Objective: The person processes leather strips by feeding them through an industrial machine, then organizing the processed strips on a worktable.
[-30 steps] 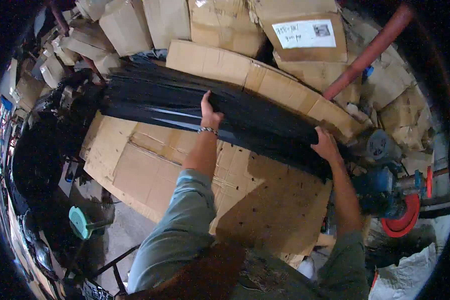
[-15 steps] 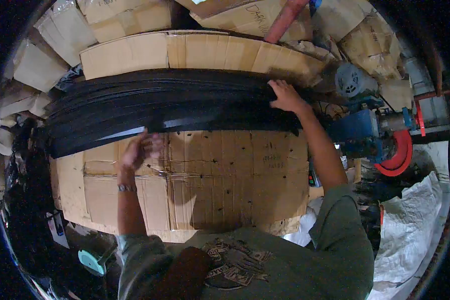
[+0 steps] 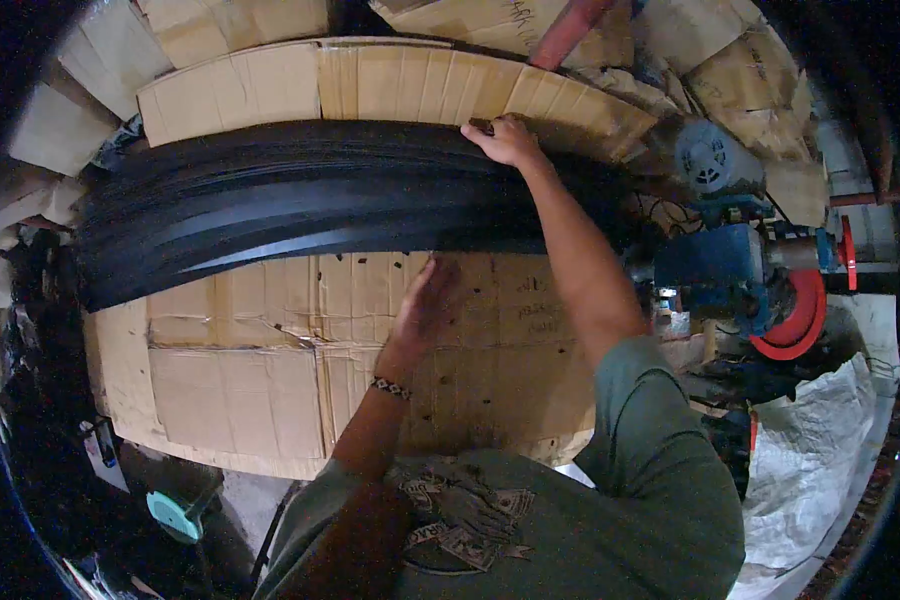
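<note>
Bundle of long black strips point(image 3: 310, 205), lying lengthwise across the far half of the cardboard-covered counter point(image 3: 235, 400). Strips run roughly parallel, packed close, thin and flat-looking; material can't be told. Surface mostly matte black, with blue-grey sheen bands across the middle and one pale, bright streak along the near edge at left. Bundle bows slightly, left end fanned wider and angled down toward the near side; right end dark, outline hard to make out. Cardboard flap point(image 3: 400, 85) stands upright right behind it.

Right hand point(image 3: 505, 143) on the bundle's far edge, right of middle, thumb and fingers apart; can't tell if it pinches any strips. Left hand point(image 3: 428, 300) over bare cardboard, fingers stretched out and blurred, tips at the bundle's near edge, contact unclear; nothing seen in it. Patterned bracelet point(image 3: 391, 387) on left wrist. Small black scraps dotted on cardboard. Blue machine point(image 3: 710, 258) beyond the right end.
</note>
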A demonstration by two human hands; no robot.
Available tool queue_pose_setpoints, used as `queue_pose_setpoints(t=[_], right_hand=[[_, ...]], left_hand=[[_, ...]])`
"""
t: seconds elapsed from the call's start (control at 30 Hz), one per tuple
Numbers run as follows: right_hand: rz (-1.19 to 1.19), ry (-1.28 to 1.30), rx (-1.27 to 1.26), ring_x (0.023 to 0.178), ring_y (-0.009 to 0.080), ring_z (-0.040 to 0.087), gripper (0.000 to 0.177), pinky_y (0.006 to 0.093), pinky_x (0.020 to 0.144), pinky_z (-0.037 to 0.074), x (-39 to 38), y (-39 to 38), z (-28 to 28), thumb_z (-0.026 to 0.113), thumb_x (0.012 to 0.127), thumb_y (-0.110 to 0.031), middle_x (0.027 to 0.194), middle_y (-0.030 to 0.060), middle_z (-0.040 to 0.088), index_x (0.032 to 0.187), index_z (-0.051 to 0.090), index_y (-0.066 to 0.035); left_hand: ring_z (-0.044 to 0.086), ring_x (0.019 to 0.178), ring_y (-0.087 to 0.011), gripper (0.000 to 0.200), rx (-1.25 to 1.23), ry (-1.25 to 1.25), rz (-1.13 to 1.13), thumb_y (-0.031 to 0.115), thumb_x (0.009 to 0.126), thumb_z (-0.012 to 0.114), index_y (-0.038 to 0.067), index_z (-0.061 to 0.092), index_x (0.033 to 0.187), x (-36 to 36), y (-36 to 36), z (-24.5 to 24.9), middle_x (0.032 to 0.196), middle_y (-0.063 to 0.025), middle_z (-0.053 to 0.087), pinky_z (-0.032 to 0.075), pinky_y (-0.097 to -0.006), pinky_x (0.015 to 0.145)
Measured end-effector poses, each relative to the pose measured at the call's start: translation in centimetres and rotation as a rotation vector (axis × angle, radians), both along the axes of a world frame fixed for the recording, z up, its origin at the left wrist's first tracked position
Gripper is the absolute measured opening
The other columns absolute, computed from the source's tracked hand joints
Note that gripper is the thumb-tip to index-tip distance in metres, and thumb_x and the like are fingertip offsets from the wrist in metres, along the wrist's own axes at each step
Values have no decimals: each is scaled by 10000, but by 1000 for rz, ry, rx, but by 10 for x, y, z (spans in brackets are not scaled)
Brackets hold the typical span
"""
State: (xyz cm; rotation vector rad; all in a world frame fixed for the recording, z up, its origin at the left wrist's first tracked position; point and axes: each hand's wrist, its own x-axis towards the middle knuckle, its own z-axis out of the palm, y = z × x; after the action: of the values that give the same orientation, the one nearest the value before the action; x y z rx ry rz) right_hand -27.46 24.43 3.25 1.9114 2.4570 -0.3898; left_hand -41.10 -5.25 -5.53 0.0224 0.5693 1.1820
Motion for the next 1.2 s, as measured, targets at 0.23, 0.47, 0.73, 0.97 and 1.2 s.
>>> queue_pose_setpoints(t=[0.23,0.47,0.73,0.97,1.2], right_hand=[[-11,-139,14,1397,392,406,978,500,1152,317,-6,-12,-5,459,850,-783,1459,260,466,1514,364,-72],[20,163,-203,1371,375,449,1079,421,1141,350,7,-14,18,459,803,-843,1455,296,454,1421,464,43],[170,-159,-127,1301,381,525,1072,420,1104,409,-13,3,10,454,791,-867,1345,292,561,1284,592,75],[127,281,-353,1268,309,536,697,391,1082,384,35,27,-40,514,972,-553,1352,195,596,1323,584,45],[154,-40,-112,1138,392,596,903,441,1014,420,27,44,-45,374,924,-757,1198,241,660,1183,662,58]], left_hand=[[403,1355,-241,538,-11,-216,106,415,920,649,149,514,1368,22,32,-29,1458,-36,454,311,-506,1124],[393,1339,-250,633,-74,-301,197,441,854,707,114,518,1362,27,41,1,1443,-60,459,304,-502,1120],[474,1254,-285,717,-30,-224,194,528,868,651,101,487,1420,23,53,4,1348,-75,544,352,-500,1079],[437,1348,-252,556,-7,52,265,454,898,641,122,600,1342,51,74,-46,1430,-59,539,320,-447,1124],[545,1218,-259,632,129,-234,243,495,858,671,109,575,1348,47,69,-22,1328,-75,604,407,-442,1064]])
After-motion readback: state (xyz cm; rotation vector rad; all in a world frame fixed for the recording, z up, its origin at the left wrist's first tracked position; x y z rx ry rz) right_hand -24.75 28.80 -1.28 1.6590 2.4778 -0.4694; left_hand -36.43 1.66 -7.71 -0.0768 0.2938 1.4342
